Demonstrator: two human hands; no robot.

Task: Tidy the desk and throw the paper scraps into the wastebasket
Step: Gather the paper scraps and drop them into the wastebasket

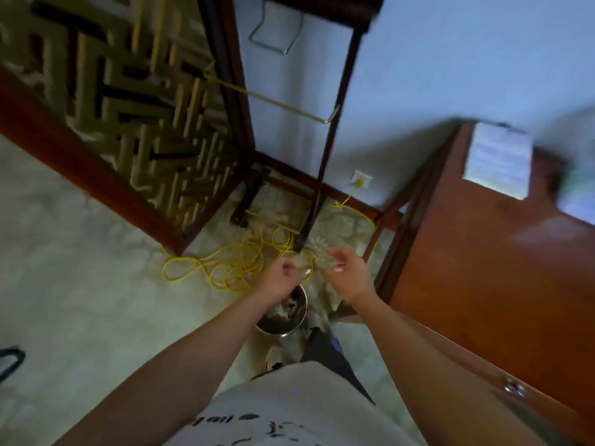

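View downward onto a pale patterned carpet [80,284] meeting a blue-grey wall [450,59]. At 10 o'clock, a wooden lattice screen [128,107]; at 12 o'clock, the legs of a dark wooden stand [328,149]. A yellow cable [238,268] lies in loose coils on the carpet and runs to a wall socket [362,180]. At 3 o'clock, the reddish wooden desk [483,268], cut off by the frame edge, bears a white sheet of paper [497,159].

A blurred greenish object [576,175] at the right edge cannot be identified. The round, metal-rimmed wastebasket [280,333] is partly covered by the left forearm; its dark contents are indistinct.

The left hand [278,280] and right hand [351,276] are held apart above the wastebasket, which lies toward 6 o'clock of both. A small white paper scrap [308,271] shows in the gap between them, at 3 o'clock of the left hand, touching neither. Fingers of both hands are curled; motion blur hides whether either pinches anything.
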